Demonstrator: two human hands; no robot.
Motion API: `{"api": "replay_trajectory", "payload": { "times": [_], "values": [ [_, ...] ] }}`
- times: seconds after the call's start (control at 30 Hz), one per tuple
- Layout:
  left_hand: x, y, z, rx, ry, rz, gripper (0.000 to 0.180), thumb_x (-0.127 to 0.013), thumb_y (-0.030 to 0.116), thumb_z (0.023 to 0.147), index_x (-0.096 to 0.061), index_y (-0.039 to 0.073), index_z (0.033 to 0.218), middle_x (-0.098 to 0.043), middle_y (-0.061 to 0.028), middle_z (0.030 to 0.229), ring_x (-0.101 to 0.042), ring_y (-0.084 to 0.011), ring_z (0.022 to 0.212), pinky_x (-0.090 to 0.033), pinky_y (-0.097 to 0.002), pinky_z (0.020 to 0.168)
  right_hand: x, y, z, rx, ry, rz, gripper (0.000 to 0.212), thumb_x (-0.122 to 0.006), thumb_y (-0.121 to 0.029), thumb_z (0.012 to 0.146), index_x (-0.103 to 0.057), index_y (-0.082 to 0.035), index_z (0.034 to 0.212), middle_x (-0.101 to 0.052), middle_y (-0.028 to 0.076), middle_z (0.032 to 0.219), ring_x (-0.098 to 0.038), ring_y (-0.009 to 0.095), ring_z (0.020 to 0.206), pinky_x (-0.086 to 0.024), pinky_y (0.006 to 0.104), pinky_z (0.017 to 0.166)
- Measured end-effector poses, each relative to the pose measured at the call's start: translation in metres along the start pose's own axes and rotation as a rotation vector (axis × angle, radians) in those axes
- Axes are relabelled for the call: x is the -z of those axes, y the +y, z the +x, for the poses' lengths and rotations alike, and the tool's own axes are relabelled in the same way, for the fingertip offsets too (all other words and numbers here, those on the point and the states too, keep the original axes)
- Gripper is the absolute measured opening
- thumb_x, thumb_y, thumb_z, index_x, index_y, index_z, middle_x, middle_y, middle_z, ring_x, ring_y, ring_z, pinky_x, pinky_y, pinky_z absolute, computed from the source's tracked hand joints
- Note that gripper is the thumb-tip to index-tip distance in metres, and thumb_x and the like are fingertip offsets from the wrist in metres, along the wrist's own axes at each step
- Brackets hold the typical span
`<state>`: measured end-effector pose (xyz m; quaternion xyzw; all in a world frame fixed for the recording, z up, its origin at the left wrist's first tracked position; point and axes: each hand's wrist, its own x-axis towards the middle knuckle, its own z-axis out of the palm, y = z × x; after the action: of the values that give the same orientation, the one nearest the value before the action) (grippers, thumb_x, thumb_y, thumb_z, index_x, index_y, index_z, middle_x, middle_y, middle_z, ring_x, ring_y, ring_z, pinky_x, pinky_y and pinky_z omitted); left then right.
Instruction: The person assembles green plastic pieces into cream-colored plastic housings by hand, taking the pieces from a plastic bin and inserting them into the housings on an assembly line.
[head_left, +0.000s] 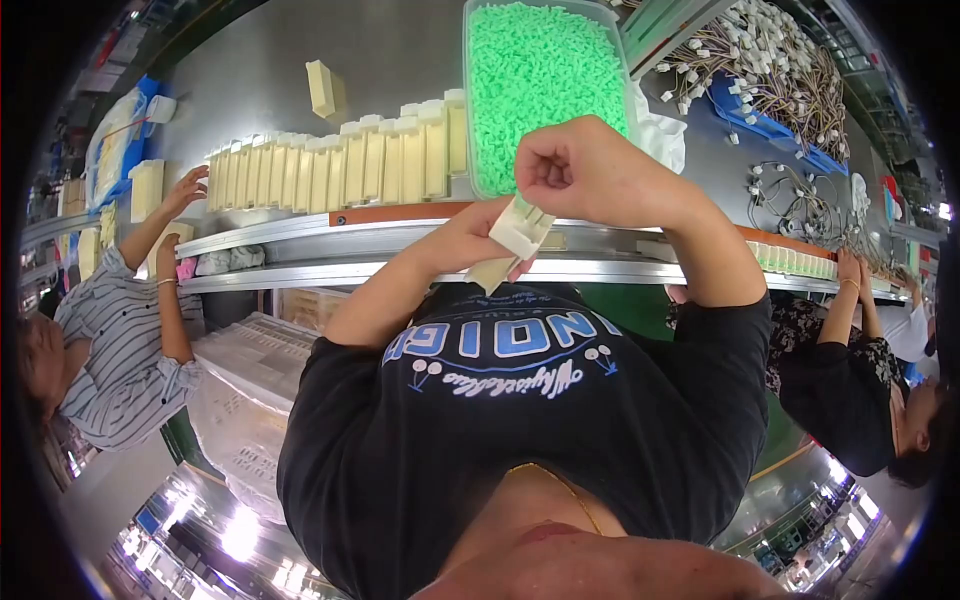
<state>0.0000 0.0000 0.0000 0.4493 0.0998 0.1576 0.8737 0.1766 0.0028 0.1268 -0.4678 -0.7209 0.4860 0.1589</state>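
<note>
My left hand [460, 238] is closed around a cream plastic housing [517, 232], held tilted over the metal rail with its slotted end up. Just above that end, my right hand [590, 170] is curled with thumb and fingertips pinched together. What the pinch holds, if anything, is hidden; a bit of green shows at the housing's top by the fingertips. Beyond my hands stands a clear tub [468, 120] heaped with small green plastic pieces [540, 70]. To the left runs a long row of similar cream housings [380, 160], standing side by side.
One cream housing [321, 90] stands apart behind the row. Wires with white connectors [770, 70] pile over a blue tray [745, 112] at the right. A co-worker's hand [187, 190] is at the row's left end; another co-worker's hands [850, 268] work far right.
</note>
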Motion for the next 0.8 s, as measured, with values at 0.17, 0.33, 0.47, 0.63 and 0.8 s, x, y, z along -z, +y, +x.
{"api": "replay_trajectory", "payload": {
  "times": [0.17, 0.33, 0.47, 0.63, 0.8],
  "values": [
    [-0.006, 0.003, 0.005, -0.116, 0.079, 0.087, 0.036, -0.054, 0.004, 0.077, -0.04, 0.003, 0.111, -0.054, -0.0071, 0.087, -0.055, -0.0134, 0.072, -0.045, -0.0266, 0.063, -0.009, 0.001, 0.0, -0.054, 0.142, 0.046, 0.006, -0.058, -0.004, 0.072, -0.055, 0.0, 0.07, -0.049, -0.001, 0.059, -0.042, 0.004, 0.056, -0.037, 0.0194, 0.05],
    [-0.008, -0.004, 0.005, -0.167, 0.165, 0.222, 0.038, -0.054, 0.002, 0.077, -0.04, 0.002, 0.113, -0.054, -0.0052, 0.088, -0.054, -0.0108, 0.076, -0.045, -0.0254, 0.065, -0.013, 0.004, -0.001, -0.101, 0.159, 0.015, 0.006, -0.058, -0.004, 0.074, -0.055, 0.001, 0.072, -0.049, -0.001, 0.06, -0.043, 0.004, 0.056, -0.037, 0.0192, 0.051],
    [-0.006, -0.004, 0.005, -0.176, 0.105, 0.256, 0.037, -0.054, 0.002, 0.077, -0.041, 0.002, 0.112, -0.054, -0.005, 0.087, -0.054, -0.0111, 0.075, -0.045, -0.0252, 0.065, -0.016, 0.004, -0.006, -0.096, 0.178, 0.065, 0.007, -0.057, -0.005, 0.076, -0.054, 0.001, 0.073, -0.049, -0.001, 0.061, -0.042, 0.004, 0.057, -0.038, 0.0195, 0.051],
    [-0.005, -0.005, 0.004, -0.111, -0.025, 0.064, 0.034, -0.056, 0.003, 0.076, -0.044, 0.003, 0.108, -0.055, -0.0059, 0.081, -0.055, -0.0121, 0.069, -0.045, -0.0258, 0.06, -0.015, -0.001, -0.006, -0.072, 0.098, 0.041, 0.007, -0.057, -0.004, 0.076, -0.054, 0.001, 0.073, -0.049, 0.0, 0.059, -0.042, 0.005, 0.056, -0.037, 0.0203, 0.05],
    [-0.012, -0.003, 0.005, -0.064, -0.138, -0.114, 0.029, -0.056, 0.005, 0.076, -0.045, 0.003, 0.103, -0.055, -0.0075, 0.077, -0.055, -0.0143, 0.066, -0.045, -0.0267, 0.057, -0.016, -0.002, -0.01, -0.017, 0.083, -0.03, 0.006, -0.057, -0.003, 0.075, -0.054, 0.0, 0.073, -0.05, 0.001, 0.058, -0.044, 0.006, 0.055, -0.038, 0.0214, 0.05]
  ]
}}
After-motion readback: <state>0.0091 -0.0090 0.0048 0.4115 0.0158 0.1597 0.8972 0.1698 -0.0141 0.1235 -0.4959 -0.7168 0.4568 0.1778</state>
